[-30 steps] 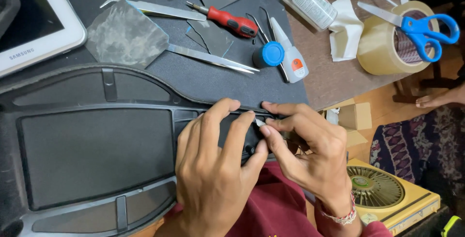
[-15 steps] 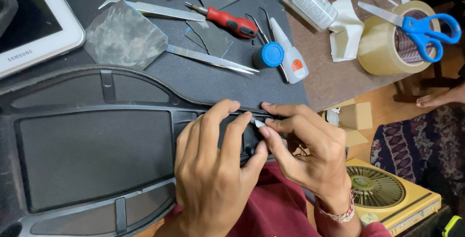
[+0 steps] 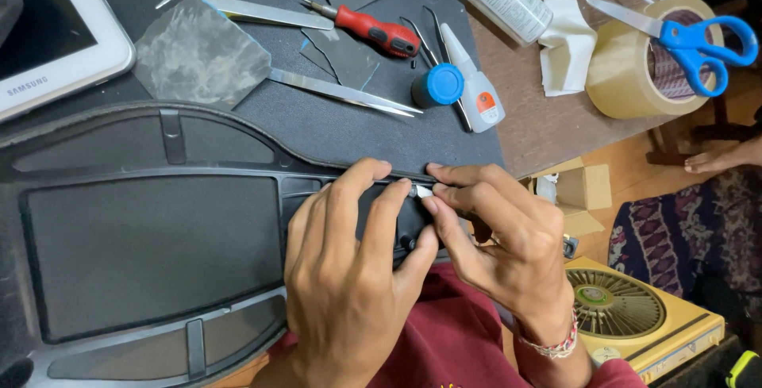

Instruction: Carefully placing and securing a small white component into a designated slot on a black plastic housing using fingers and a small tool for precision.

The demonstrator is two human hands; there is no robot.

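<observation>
In the head view, the left hand [image 3: 349,277] is lying flat over the narrow right end of a big black plastic panel [image 3: 151,253], fingers spread and pressing rather than closed round it. The right hand [image 3: 500,237] is pinching a small pale piece [image 3: 423,192] between thumb and fingertips, right at the panel's far edge where both hands are meeting. That piece is looking only partly seated, so the fitting appears to be midway; pressing it home seems left to do. Farther off, a small glue bottle [image 3: 475,86] with a blue cap [image 3: 439,85], a red screwdriver [image 3: 379,31] and metal tweezers [image 3: 341,92] are lying untouched on the dark mat [image 3: 349,138].
</observation>
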